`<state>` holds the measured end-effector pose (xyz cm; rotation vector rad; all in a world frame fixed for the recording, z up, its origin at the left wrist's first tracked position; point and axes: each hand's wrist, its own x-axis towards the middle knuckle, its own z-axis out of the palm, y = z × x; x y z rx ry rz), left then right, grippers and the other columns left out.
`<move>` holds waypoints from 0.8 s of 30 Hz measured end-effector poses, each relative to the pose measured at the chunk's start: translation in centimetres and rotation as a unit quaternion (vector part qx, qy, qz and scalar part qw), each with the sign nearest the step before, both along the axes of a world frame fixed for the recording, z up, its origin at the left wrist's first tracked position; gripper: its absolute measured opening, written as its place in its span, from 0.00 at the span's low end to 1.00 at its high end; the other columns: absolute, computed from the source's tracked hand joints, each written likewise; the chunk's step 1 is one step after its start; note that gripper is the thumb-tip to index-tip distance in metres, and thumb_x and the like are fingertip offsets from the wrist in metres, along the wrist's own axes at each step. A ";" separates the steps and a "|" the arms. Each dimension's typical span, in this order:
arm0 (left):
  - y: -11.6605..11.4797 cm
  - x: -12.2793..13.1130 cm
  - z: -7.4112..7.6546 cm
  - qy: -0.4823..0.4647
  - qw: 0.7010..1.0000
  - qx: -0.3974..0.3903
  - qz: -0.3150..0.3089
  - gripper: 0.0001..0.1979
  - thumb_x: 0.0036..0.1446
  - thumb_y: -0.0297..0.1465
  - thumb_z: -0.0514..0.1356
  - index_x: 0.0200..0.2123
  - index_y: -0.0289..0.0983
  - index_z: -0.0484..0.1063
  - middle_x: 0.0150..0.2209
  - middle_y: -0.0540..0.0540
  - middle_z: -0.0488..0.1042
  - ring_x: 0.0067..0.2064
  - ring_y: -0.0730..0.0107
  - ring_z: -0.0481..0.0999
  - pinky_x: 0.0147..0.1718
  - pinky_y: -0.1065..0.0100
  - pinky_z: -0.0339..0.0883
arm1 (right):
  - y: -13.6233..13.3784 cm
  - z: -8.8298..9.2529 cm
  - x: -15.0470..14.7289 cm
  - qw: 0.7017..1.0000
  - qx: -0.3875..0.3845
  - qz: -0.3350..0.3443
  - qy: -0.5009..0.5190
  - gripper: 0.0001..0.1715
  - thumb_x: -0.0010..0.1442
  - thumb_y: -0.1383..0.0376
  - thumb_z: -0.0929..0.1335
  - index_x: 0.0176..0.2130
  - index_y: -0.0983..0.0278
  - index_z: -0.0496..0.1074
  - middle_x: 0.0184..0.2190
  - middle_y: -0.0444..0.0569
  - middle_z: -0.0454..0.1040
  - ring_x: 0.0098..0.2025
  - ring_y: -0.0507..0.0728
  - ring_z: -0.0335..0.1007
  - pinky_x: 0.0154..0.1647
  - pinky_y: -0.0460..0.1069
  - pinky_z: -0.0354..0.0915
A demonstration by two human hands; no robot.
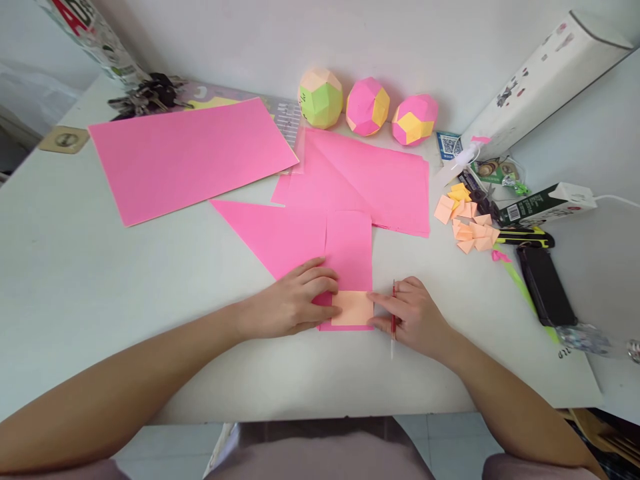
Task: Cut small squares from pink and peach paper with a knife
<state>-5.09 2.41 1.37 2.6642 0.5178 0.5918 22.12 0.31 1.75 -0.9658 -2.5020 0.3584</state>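
Note:
A small peach paper rectangle [352, 308] lies on the lower part of a pink paper strip [349, 250], close to its bottom edge. My left hand [295, 300] rests with fingers stretched out over the pink sheet, its thumb touching the rectangle's left side. My right hand [413, 313] has a thin red pen [394, 317] tucked in its curled fingers. Its index fingertip and thumb touch the rectangle's right edge. A pointed pink paper piece [280, 233] extends leftward beside the strip, partly under my left hand.
Behind lie pink sheets [395, 190] and a large pink card [195, 160]. Three faceted paper balls, including a green-and-peach one [321, 100], line the wall. Folded peach pieces [473, 230], a utility knife [527, 237], a black phone-like case [545, 287] and a small carton [547, 203] crowd the right.

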 end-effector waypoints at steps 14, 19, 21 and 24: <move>0.0 0.0 0.1 -0.007 1.000 0.004 -0.007 0.09 0.63 0.27 0.54 0.42 0.39 0.74 0.41 0.44 0.69 0.55 0.60 0.64 0.61 0.44 0.52 | 0.0 0.0 0.2 1.000 -0.014 0.006 0.011 0.14 0.62 0.59 0.67 0.43 0.65 0.75 0.17 0.42 0.65 0.26 0.53 0.58 0.33 0.50 0.56; 0.0 0.0 0.0 -0.005 1.000 0.006 -0.002 0.09 0.63 0.27 0.55 0.42 0.40 0.74 0.41 0.44 0.69 0.55 0.61 0.65 0.61 0.44 0.52 | 0.0 0.0 0.2 1.000 -0.017 0.001 0.001 0.16 0.62 0.59 0.67 0.44 0.67 0.75 0.16 0.41 0.63 0.25 0.53 0.58 0.33 0.50 0.56; 0.0 0.0 0.0 -0.005 1.000 0.005 -0.002 0.09 0.63 0.27 0.55 0.42 0.41 0.74 0.41 0.44 0.69 0.55 0.61 0.65 0.61 0.44 0.52 | 0.0 0.0 0.2 1.000 -0.018 -0.002 0.002 0.16 0.62 0.59 0.67 0.45 0.67 0.75 0.16 0.41 0.62 0.25 0.53 0.58 0.33 0.50 0.56; 0.0 0.0 0.1 0.000 1.000 0.001 -0.001 0.10 0.63 0.27 0.54 0.43 0.41 0.74 0.42 0.45 0.69 0.55 0.61 0.65 0.61 0.44 0.52 | 0.0 0.0 0.2 1.000 -0.029 -0.003 0.001 0.16 0.62 0.58 0.67 0.45 0.66 0.75 0.17 0.41 0.63 0.25 0.53 0.59 0.34 0.50 0.56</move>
